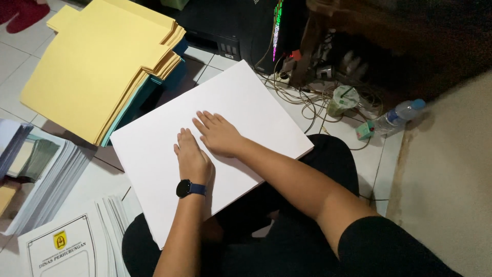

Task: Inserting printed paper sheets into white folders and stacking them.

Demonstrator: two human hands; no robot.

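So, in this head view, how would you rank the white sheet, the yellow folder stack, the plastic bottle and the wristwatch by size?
1. white sheet and yellow folder stack: look alike in spread, no ranking
2. plastic bottle
3. wristwatch

Light falls from above and to the left, brightening the white sheet (169, 149) under the left hand (192, 160) and right hand (220, 134). Each hand casts a soft shadow to its right on the sheet. Beyond the hands, the upper right sinks into near-black and looks blurred. A coloured light strip (278, 28) glows there. No harsh glare.
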